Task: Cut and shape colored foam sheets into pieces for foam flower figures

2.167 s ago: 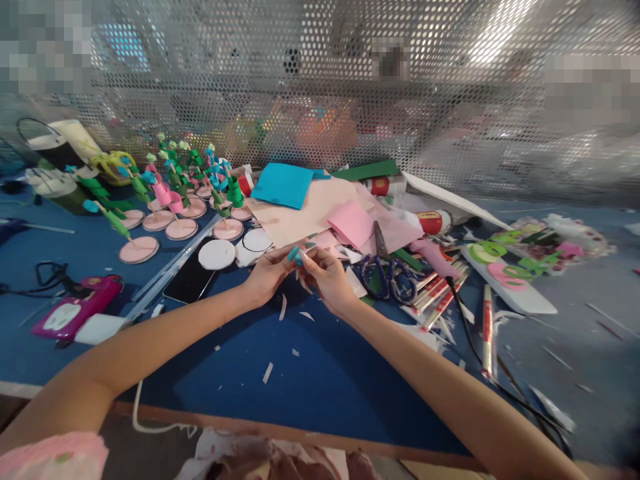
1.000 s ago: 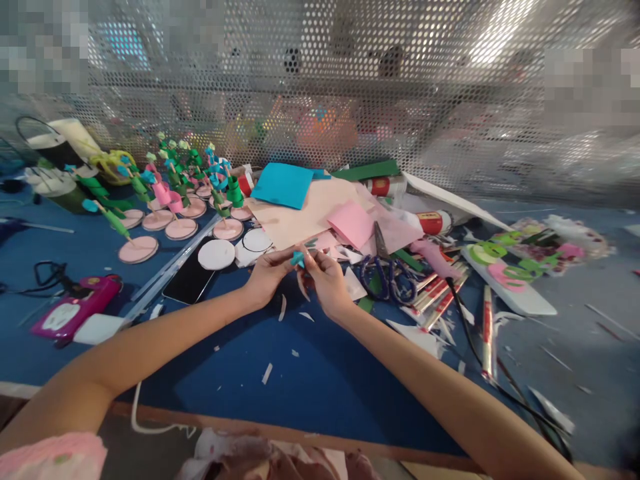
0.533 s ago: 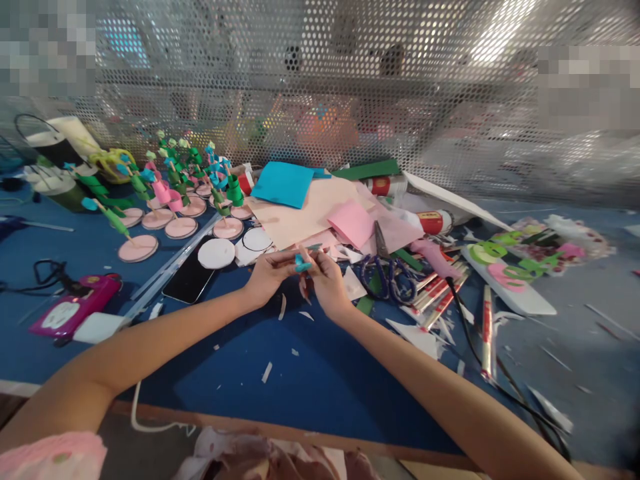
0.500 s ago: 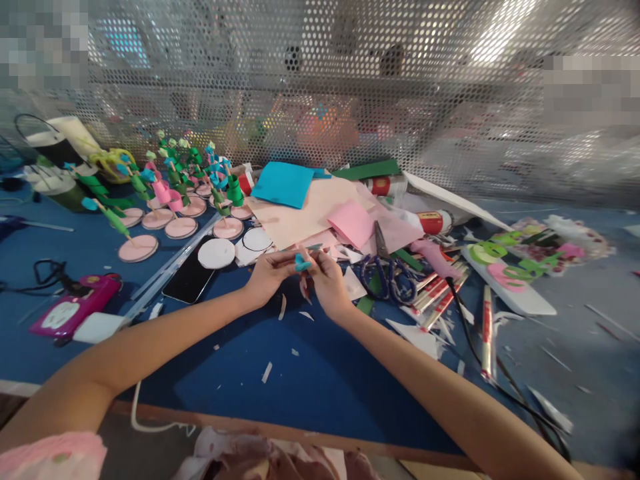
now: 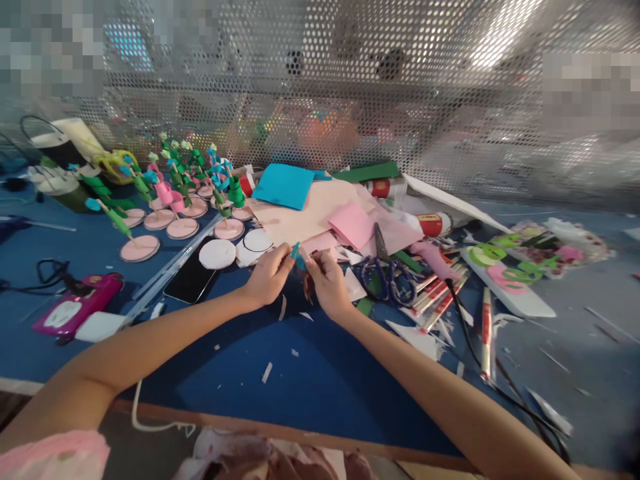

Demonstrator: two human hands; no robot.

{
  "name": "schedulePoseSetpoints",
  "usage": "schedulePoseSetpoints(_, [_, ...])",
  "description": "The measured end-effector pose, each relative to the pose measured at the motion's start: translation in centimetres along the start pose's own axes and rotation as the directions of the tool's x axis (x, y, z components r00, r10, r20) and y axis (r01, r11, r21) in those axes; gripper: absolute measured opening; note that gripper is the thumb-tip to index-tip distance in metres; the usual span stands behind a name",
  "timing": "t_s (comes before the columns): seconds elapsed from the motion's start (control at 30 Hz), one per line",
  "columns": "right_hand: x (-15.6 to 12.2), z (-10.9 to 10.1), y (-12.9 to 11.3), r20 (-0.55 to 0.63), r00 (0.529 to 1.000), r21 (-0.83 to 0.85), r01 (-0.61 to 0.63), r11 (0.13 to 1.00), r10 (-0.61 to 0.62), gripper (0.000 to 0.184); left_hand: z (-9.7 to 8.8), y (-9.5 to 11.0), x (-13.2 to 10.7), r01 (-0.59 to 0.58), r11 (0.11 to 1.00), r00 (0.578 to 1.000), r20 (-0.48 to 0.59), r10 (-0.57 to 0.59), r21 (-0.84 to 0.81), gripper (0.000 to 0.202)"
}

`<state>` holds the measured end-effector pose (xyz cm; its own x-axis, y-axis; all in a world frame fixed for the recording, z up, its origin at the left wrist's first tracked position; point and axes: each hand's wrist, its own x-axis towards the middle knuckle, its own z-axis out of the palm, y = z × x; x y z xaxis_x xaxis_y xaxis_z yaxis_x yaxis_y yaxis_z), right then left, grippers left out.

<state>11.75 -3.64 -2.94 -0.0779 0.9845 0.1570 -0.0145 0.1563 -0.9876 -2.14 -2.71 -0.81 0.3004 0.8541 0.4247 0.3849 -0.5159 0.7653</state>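
Observation:
Between my fingertips, low over the blue table, is a small piece of turquoise paper (image 5: pixel 298 257). My left hand (image 5: pixel 267 277) pinches its left side, thumb and forefinger together. My right hand (image 5: pixel 326 280) grips it from the right with curled fingers. Its exact folded shape is too small to make out. Just behind my hands lie sheets of pale pink paper (image 5: pixel 315 219) with a turquoise sheet (image 5: pixel 284 185) on top. Blue-handled scissors (image 5: pixel 383 270) rest to the right of my right hand. White paper discs (image 5: pixel 217 254) lie to the left, partly over a black phone (image 5: pixel 191 280).
Several paper flowers on round pink bases (image 5: pixel 140 248) stand at the back left. A magenta box with a cord (image 5: pixel 77 307) lies left. On the right are a pink glue gun (image 5: pixel 434 259), glue-stick packets (image 5: pixel 487 333) and a white tray (image 5: pixel 525 300). A perforated metal screen (image 5: pixel 320 80) borders the back.
The turquoise piece has turned more upright between my fingers. My left fingertips have lifted slightly, and my right hand has barely moved.

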Motion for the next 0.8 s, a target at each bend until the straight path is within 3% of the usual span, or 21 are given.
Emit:
schedulePoseSetpoints(0.17, [-0.1,-0.2,0.4,0.029,0.999,-0.110,0.026,0.994,-0.023,0.043,0.0,0.3,0.2,0.025,1.000,0.999,0.020,-0.025,0.003,0.025])
schedulePoseSetpoints(0.27, [0.2,-0.8,0.3,0.069,0.979,-0.289,0.202,0.936,-0.190,0.041,-0.3,0.3,0.4,0.046,0.999,0.997,0.059,-0.046,-0.001,0.024])
schedulePoseSetpoints(0.37, [0.6,-1.7,0.0,0.203,0.907,-0.541,0.417,0.730,-0.368,0.038,-0.6,0.1,0.7,0.060,0.998,0.990,0.126,-0.063,0.022,0.026])
schedulePoseSetpoints(0.47, [0.9,-2.6,-0.3,0.367,0.845,-0.704,0.526,0.478,-0.390,0.031,-0.8,-0.2,0.9,0.068,0.998,0.981,0.181,-0.066,-0.009,0.029])
schedulePoseSetpoints(0.57, [0.9,-3.1,-0.4,0.481,0.780,-0.743,0.605,0.287,-0.400,0.030,-0.7,-0.4,1.0,0.111,0.987,0.977,0.195,-0.087,-0.115,0.032])
schedulePoseSetpoints(0.7, [0.7,-2.9,-0.7,0.537,0.709,-0.743,0.654,0.141,-0.457,0.033,-0.8,-0.3,1.1,0.132,0.981,0.974,0.203,-0.102,-0.144,0.034])
schedulePoseSetpoints(0.8, [0.4,-2.4,-1.2,0.494,0.743,-0.792,0.599,0.120,-0.452,0.029,-1.1,0.0,1.2,0.078,0.995,0.973,0.222,-0.062,-0.062,0.034])
